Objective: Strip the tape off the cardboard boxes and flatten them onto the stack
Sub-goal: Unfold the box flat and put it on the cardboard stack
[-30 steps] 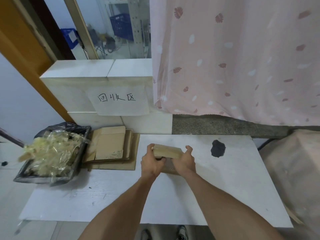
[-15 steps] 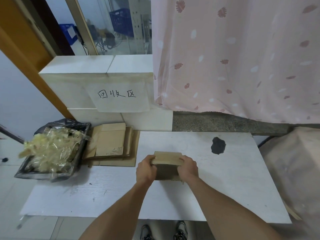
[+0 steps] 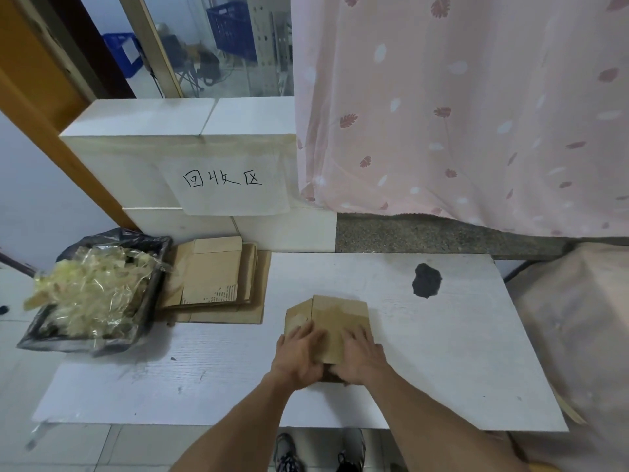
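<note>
A small brown cardboard box (image 3: 337,316) lies pressed nearly flat on the white table (image 3: 442,352), near its middle. My left hand (image 3: 299,356) lies palm down on the box's near left part, and my right hand (image 3: 360,357) presses on its near right part. The near edge of the box is hidden under both hands. A stack of flattened boxes (image 3: 218,284) lies at the table's back left corner, apart from the box.
A black-lined bin (image 3: 95,338) full of crumpled clear tape stands left of the stack. White blocks with a handwritten paper sign (image 3: 228,182) rise behind the stack. A dark blotch (image 3: 426,280) marks the table at back right. A pink curtain (image 3: 476,114) hangs behind.
The box stood upright between my hands; it has since been folded down towards me and now lies flattened under both palms.
</note>
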